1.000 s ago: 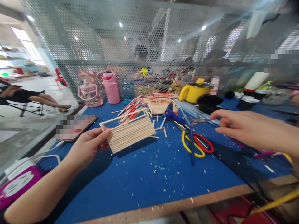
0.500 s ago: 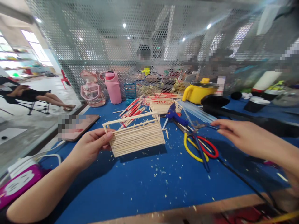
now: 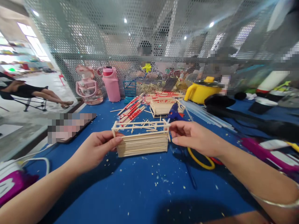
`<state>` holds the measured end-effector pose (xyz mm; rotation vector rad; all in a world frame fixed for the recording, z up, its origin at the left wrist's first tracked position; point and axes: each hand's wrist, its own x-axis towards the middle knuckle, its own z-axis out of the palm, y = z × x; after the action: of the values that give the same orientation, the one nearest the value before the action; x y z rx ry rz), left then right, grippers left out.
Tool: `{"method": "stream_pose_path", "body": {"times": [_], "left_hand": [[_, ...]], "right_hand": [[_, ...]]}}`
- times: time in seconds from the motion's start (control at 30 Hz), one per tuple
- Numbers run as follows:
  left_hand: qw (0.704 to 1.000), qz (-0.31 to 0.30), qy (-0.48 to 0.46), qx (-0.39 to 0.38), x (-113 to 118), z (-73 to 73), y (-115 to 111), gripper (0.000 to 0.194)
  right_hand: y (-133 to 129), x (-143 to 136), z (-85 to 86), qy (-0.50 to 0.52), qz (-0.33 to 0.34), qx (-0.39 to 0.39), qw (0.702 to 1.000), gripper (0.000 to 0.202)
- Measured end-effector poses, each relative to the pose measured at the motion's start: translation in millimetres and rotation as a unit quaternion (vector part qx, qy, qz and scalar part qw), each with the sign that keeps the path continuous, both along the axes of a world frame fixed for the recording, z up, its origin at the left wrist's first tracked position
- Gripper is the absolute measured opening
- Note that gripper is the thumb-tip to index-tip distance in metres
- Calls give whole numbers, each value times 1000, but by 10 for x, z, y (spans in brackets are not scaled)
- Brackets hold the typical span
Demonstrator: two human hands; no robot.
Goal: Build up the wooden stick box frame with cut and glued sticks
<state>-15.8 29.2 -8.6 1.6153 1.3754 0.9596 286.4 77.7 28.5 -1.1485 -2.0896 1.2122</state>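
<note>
Head view: your left hand pinches the left end of the stick frame between thumb and fingers, the thumb lying across its near side. Your right hand is at the opposite end; its index finger is at the upper right corner, the fingers are partly curled, and a gap separates index finger and thumb. Whether they press on the frame cannot be told. The stick frame sits low over the near middle of the blue table, its long slatted side facing you and its open rails uppermost; contact with the surface is unclear.

Beneath and beside your right hand, locate the scissors, identified by a yellow loop and partly hidden red loop, and a blue handle. Directly beyond the same hand is the blue glue gun. Behind the held frame are loose sticks, red-wrapped sticks and a second stick frame. Clear rods lie to the right, in front of the yellow pot.

At the far left, a pink bottle stands beside a clear pink bottle. The phone lies beyond your left forearm. A mesh screen rises behind the table.
</note>
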Motion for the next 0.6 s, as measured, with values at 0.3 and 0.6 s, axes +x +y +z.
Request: {"method": "stream_pose_path", "body": {"times": [0.3, 0.6], "left_hand": [[995, 39, 86, 34, 31, 26, -132, 30], [989, 52, 105, 86, 59, -7, -178, 22]], "right_hand": [[-100, -123, -358, 156, -84, -32, 984, 15], [-169, -171, -371, 160, -110, 6, 981, 11]]}}
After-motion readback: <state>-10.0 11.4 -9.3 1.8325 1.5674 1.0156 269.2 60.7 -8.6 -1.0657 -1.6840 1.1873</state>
